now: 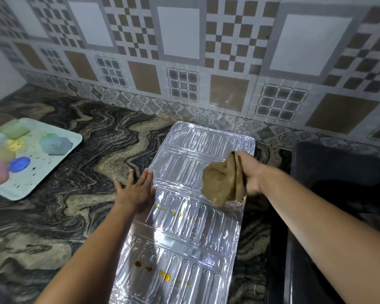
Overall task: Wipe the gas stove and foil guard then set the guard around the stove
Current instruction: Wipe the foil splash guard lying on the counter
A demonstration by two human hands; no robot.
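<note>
The guard [184, 216] lies flat on the worktop [75, 216]. The left hand [136, 189], spread, presses its left edge; the right hand [248, 174] grips a cloth [222, 183] over its right edge.

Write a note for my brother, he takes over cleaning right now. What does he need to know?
Left hand: open, flat, pressing the left edge of the foil guard.
Right hand: gripping a brown cloth over the guard's right side.
The guard lies flat on the counter, beside the black stove on its right.
Done: the far half looks clean.
Left: yellow and brown spots on the near half, then stand the guard around the stove. Whether the stove is wiped, I cannot tell.
</note>
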